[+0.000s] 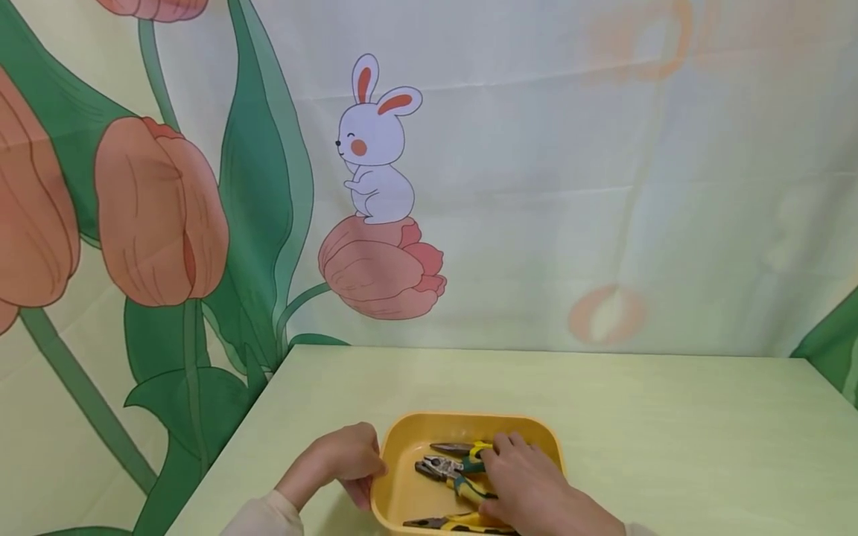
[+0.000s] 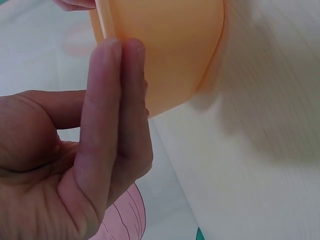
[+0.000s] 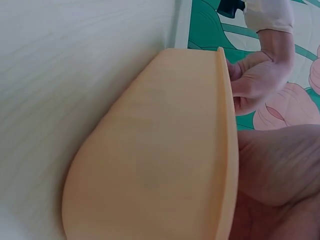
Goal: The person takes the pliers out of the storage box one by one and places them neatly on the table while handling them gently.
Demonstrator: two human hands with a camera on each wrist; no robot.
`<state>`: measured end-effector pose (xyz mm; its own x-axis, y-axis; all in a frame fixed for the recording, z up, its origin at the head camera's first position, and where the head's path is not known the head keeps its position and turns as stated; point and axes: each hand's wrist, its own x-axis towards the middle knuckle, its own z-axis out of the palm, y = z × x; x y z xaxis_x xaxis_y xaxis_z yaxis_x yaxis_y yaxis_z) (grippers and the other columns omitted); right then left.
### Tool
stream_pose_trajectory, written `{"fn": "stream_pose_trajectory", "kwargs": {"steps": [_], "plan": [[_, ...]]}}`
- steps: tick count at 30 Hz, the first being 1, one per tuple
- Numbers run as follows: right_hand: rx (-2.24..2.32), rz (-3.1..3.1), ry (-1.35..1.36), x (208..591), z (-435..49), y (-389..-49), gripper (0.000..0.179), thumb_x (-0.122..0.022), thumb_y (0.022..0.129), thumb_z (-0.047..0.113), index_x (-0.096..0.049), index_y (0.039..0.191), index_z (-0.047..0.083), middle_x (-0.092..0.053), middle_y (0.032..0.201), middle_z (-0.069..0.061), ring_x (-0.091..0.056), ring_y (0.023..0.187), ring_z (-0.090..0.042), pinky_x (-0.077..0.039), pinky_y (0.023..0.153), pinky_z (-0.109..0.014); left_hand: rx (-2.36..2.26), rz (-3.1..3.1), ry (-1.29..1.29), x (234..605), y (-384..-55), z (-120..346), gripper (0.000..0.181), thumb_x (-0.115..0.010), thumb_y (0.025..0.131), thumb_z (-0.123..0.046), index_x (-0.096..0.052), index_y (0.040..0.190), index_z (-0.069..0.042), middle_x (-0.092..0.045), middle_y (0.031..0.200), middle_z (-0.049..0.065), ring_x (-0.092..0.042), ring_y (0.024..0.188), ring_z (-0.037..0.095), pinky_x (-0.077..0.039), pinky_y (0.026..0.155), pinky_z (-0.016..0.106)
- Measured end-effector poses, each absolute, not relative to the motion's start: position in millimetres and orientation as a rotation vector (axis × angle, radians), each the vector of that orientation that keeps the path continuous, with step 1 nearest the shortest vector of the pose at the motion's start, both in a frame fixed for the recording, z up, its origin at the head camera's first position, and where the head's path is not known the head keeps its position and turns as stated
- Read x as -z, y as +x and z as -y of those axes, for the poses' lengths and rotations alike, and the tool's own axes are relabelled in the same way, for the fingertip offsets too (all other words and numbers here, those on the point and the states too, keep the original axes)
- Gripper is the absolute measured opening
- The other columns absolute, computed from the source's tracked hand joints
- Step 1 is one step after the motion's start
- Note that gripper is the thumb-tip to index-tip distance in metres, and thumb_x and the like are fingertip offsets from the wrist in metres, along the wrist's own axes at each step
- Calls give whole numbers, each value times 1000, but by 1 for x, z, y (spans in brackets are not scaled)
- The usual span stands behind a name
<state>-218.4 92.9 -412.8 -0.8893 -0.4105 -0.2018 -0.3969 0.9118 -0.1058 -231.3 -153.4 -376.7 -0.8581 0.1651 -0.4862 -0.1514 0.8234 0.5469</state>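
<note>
A yellow plastic tub point(image 1: 402, 476) stands on the table with several pliers in it. My left hand point(image 1: 351, 458) pinches its left rim, fingers along the outer wall point(image 2: 165, 55). Inside the tub, my right hand point(image 1: 529, 480) lies over the handles at the right side; its grip on them is hidden, so I cannot tell what it holds. Combination pliers point(image 1: 439, 467) with green and yellow handles point left under its fingers. Behind them lie long-nose pliers point(image 1: 450, 448); another long-nose pair point(image 1: 425, 522) with yellow-black handles lies at the front. In the right wrist view the tub wall point(image 3: 150, 150) hides the fingertips.
The pale green table point(image 1: 670, 439) extends to the right of the tub and behind it. A cloth backdrop point(image 1: 536, 186) printed with tulips and a rabbit hangs along the table's far edge and left side.
</note>
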Motion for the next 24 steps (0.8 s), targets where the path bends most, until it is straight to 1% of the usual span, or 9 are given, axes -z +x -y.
{"fn": "stream_pose_trajectory", "kwargs": {"steps": [3, 7, 10, 17, 22, 24], "plan": [[68, -2850, -613, 415, -92, -219, 61, -75, 80, 53, -63, 123, 11, -56, 109, -7, -50, 98, -23, -51, 83, -44, -785, -2491, 28, 376, -231, 153, 14, -62, 91, -5, -62, 78, 0, -69, 63, 12, -67, 48, 14, -59, 52, 26], [61, -2840, -651, 418, -90, -220, 63, -76, 77, 55, -64, 122, 12, -54, 102, -5, -46, 90, -21, -48, 76, -40, -763, -2508, 19, 375, -229, 154, 17, -62, 91, -5, -64, 75, 1, -69, 62, 12, -69, 51, 18, -59, 52, 27], [71, -2837, -646, 420, -88, -222, 63, -79, 75, 53, -64, 121, 12, -52, 101, -5, -43, 87, -20, -46, 74, -39, -754, -2513, 11, 374, -229, 154, 17, -62, 91, -4, -64, 75, 1, -69, 62, 12, -70, 52, 20, -59, 53, 28], [15, -2845, -611, 425, -86, -225, 59, -84, 73, 45, -64, 119, 14, -50, 105, -5, -43, 92, -21, -50, 78, -42, -706, -2508, 11, 373, -232, 151, 16, -63, 91, -6, -64, 77, 0, -70, 63, 11, -70, 53, 18, -59, 55, 26], [-8, -2835, -603, 427, -84, -226, 55, -84, 72, 44, -64, 114, 15, -50, 109, -6, -43, 97, -23, -51, 83, -47, -658, -2484, -17, 373, -236, 151, 14, -64, 92, -9, -63, 81, -2, -69, 67, 10, -68, 50, 12, -59, 56, 23], [-18, -2834, -599, 428, -83, -225, 55, -84, 72, 44, -64, 114, 15, -50, 110, -6, -43, 98, -23, -51, 82, -47, -661, -2482, -13, 373, -236, 150, 14, -64, 92, -9, -62, 81, -2, -69, 67, 10, -68, 51, 12, -59, 56, 23]]}}
